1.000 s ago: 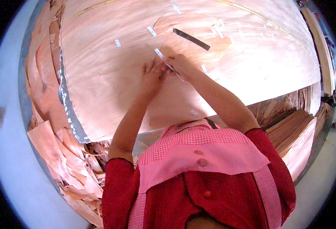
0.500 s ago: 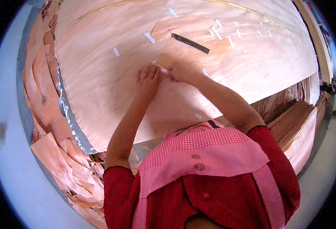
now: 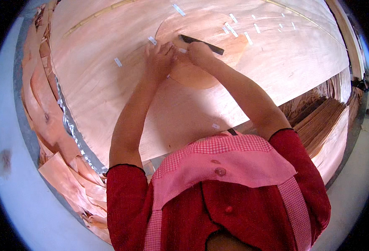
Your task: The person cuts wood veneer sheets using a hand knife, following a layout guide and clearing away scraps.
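A pale wood veneer sheet [image 3: 92,88] lies before me, with a darker rounded veneer piece [image 3: 203,79] on it. My left hand [image 3: 159,58] rests on the left of this piece, fingers slightly bent and apart. My right hand [image 3: 199,54] has its fingers curled at a short white tape strip [image 3: 182,50], apparently gripping it; the fingertips are partly hidden. A dark flat bar [image 3: 216,49] lies just beyond the right hand. Other short white strips, such as one [image 3: 231,29] at the upper right, are scattered on the sheet.
Loose veneer scraps [image 3: 50,125] lie along the left. Stacked veneer [image 3: 318,129] sits below the sheet at the right. Thin bamboo-like strips [image 3: 96,14] cross the far part. A wooden beam [image 3: 347,37] runs along the right edge.
Both hands have moved forward, away from me, toward the dark bar. More of the rounded piece's near edge now shows beneath the hands. The view has shifted slightly.
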Tool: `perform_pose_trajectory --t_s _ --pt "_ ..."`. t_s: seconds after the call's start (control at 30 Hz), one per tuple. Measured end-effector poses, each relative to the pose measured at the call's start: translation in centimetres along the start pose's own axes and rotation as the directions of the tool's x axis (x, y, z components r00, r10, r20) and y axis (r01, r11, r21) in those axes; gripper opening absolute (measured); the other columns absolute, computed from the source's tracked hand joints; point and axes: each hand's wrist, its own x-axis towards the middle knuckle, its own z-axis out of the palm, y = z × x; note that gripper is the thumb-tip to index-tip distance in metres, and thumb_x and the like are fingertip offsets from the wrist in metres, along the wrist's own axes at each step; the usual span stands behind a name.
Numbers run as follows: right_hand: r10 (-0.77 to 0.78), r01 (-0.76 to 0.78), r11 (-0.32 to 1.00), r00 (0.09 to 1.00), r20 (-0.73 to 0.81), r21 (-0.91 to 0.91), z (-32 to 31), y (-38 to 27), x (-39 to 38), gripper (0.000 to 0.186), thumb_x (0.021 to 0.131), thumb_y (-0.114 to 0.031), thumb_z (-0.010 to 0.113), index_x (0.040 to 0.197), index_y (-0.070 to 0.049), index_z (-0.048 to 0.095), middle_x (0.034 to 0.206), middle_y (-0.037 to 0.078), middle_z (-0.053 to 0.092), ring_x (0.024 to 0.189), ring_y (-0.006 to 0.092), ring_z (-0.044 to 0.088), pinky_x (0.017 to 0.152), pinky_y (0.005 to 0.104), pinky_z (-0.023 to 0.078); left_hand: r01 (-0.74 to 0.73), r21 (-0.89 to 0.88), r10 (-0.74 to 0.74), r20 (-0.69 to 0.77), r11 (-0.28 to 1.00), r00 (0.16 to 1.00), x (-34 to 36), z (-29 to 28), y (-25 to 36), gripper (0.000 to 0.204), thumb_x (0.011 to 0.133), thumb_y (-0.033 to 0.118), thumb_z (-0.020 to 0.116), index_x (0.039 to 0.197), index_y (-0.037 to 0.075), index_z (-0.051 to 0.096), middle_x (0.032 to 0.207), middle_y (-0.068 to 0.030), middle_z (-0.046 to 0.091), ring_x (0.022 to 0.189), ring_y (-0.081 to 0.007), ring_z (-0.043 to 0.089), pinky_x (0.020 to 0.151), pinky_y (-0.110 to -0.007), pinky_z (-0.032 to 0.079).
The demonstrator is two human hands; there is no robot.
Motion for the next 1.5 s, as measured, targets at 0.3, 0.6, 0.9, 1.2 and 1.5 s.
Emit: perform_pose_trajectory --t_s 0.3,0.6,0.9,1.2,1.5 --pt "0.229 -0.475 0.717 0.852 0.470 0.511 0.0 6.3 -13.3 0.019 0.088 -0.016 0.042 0.084 -0.001 0.054 0.064 0.003 0.052 0.050 0.0115 0.051 0.045 0.0239 0.041 0.006 -0.254 0.075 0.308 0.967 0.948 -7.1 -4.8 8.9 0.044 0.081 0.026 0.050 0.119 0.004 0.046 0.129 -0.0087 0.041 0.119 -0.0274 0.037 0.100 -0.053 0.019" --pt "0.296 -0.471 0.474 0.881 0.370 0.744 4.2 3.5 -14.2 0.019 0.087 -0.019 0.047 0.086 -0.003 0.056 0.064 0.004 0.054 0.049 0.0118 0.050 0.044 0.0242 0.041 -0.070 -0.252 0.121 0.194 0.965 0.974 -9.0 -2.0 9.2 0.051 0.078 0.030 0.054 0.122 0.005 0.044 0.131 -0.0085 0.039 0.124 -0.0247 0.033 0.104 -0.041 0.020" --pt "0.264 -0.384 0.638 0.923 0.279 0.668 5.6 4.6 -13.8 0.025 0.087 -0.024 0.048 0.088 -0.001 0.058 0.066 0.005 0.057 0.050 0.0122 0.053 0.045 0.0249 0.044 -0.071 -0.287 0.104 0.101 0.955 0.989 -8.8 -1.2 9.2 0.051 0.076 0.032 0.057 0.120 0.010 0.045 0.130 -0.0076 0.041 0.120 -0.0271 0.036 0.100 -0.045 0.025" --pt "0.211 -0.249 0.771 0.968 0.134 0.585 5.6 3.6 -14.3 0.023 0.086 -0.020 0.048 0.086 0.000 0.061 0.063 0.012 0.059 0.053 0.0230 0.056 0.052 0.0349 0.047 -0.191 -0.174 0.205 0.062 0.966 0.977 -9.0 -1.8 9.2 0.038 0.074 0.025 0.056 0.111 0.015 0.054 0.124 0.0011 0.047 0.116 -0.0258 0.041 0.094 -0.058 0.024" --pt "0.112 -0.281 0.913 0.870 0.480 0.296 -3.7 6.0 -10.5 0.015 0.082 -0.013 0.054 0.079 0.001 0.056 0.057 0.008 0.054 0.049 0.0144 0.055 0.046 0.0283 0.045 0.136 -0.233 -0.081 0.232 0.963 0.969 -6.7 -4.3 8.3 0.038 0.077 0.026 0.058 0.110 0.009 0.054 0.121 -0.0076 0.049 0.117 -0.0293 0.038 0.095 -0.056 0.022"
